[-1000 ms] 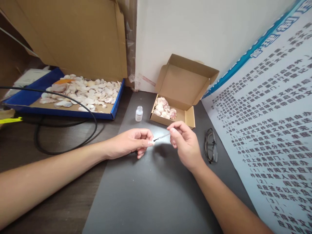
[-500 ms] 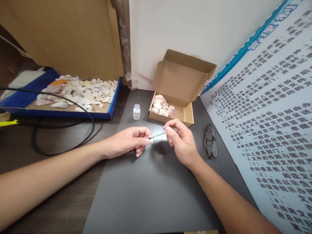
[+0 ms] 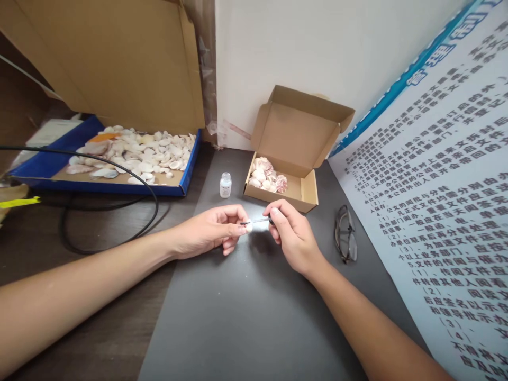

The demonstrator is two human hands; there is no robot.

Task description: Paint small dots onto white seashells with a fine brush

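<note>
My left hand pinches a small whitish shell between thumb and fingers, with most of it hidden. My right hand grips a thin brush by its dark end, thumb against fingers. The brush's dark tip reaches across to the shell and appears to touch it. Both hands hover over the dark grey mat. Behind them stands a small clear bottle with a white label and no cap, upright on the mat.
An open cardboard box holding several pinkish-white shells stands behind my right hand. At the left, a blue-edged box contains many pale shells. A black cable loops before it. Glasses lie right, beside a printed sheet.
The brush's dark end now shows at my right fingertips, where it was hidden before. The shell shows slightly more at my left fingertips. The whole view has shifted slightly.
</note>
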